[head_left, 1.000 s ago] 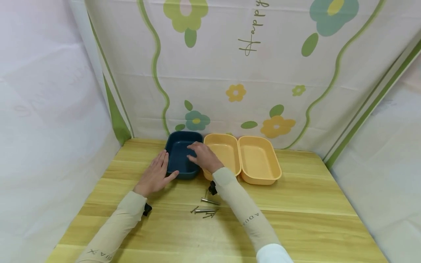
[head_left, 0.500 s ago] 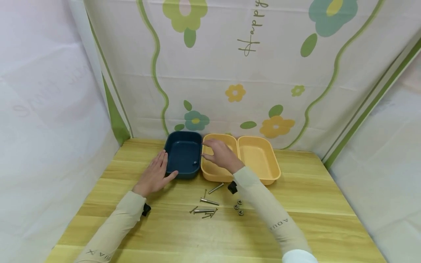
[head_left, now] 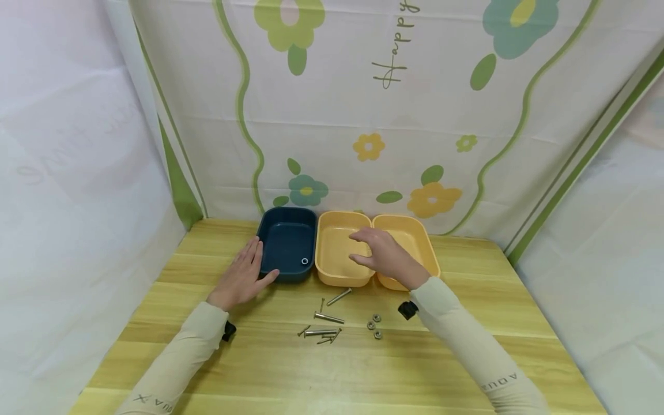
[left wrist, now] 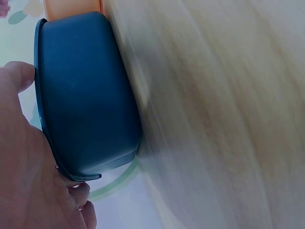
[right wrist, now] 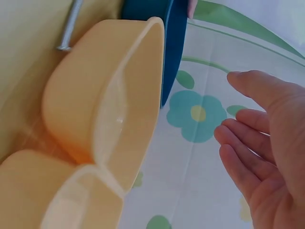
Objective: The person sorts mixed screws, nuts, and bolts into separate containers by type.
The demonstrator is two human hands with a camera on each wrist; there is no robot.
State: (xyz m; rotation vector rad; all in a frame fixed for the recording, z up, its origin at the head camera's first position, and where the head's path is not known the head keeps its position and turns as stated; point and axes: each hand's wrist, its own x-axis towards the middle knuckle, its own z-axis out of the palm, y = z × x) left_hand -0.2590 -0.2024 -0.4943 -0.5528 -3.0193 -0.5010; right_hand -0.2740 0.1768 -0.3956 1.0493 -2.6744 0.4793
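Observation:
A single nut [head_left: 304, 261] lies inside the dark blue bin [head_left: 286, 276], near its front right corner. My left hand [head_left: 240, 278] rests against that bin's left side and front corner, fingers extended; in the left wrist view the thumb touches the rim. My right hand [head_left: 386, 253] hovers above the two yellow bins, thumb and fingers apart, holding nothing. It partly hides the right yellow bin [head_left: 433, 262]; the middle yellow bin [head_left: 324, 276] stands between that one and the blue bin.
In front of the bins, several bolts [head_left: 329, 317] and small screws [head_left: 323, 305] lie on the wooden table [head_left: 259, 369]. Three nuts [head_left: 377, 317] lie to their right. A flowered cloth [head_left: 311, 115] hangs behind the bins.
My right hand has moved right, from over the blue bin to above the yellow bins, uncovering a nut in the blue bin and three on the table. My left hand stays put.

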